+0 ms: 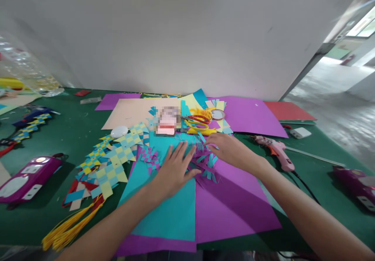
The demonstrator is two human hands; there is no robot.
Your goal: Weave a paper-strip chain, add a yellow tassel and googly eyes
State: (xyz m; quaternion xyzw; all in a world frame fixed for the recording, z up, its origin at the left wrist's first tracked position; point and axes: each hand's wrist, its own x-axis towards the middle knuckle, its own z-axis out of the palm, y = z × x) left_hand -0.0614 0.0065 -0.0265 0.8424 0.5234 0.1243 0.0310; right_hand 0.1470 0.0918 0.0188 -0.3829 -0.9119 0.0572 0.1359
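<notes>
A green table is backed by a pale panel, and a shiny floor and bright window are seen far right.

Beyond the left grip, a pink rectangular object is pixelated; far rightward, the edge crops a purple plastic box.

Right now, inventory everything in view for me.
table: one, green, below
board: one, grey, back
paper sheets: several, multicoloured, tabletop
paper strips: many, purple and turquoise, centre
woven pieces: many, yellow-blue, left
tassels: two, yellow, front left
scissors: at least one, red-handled, centre
phone-like object: one, pixelated, centre
glue gun: one, pink, right
power strips: two, purple, sides
bottle: one, clear, far left
disc: one, white, left
left hand: one, bare, over sheets
right hand: one, bare, at paper strips
</notes>
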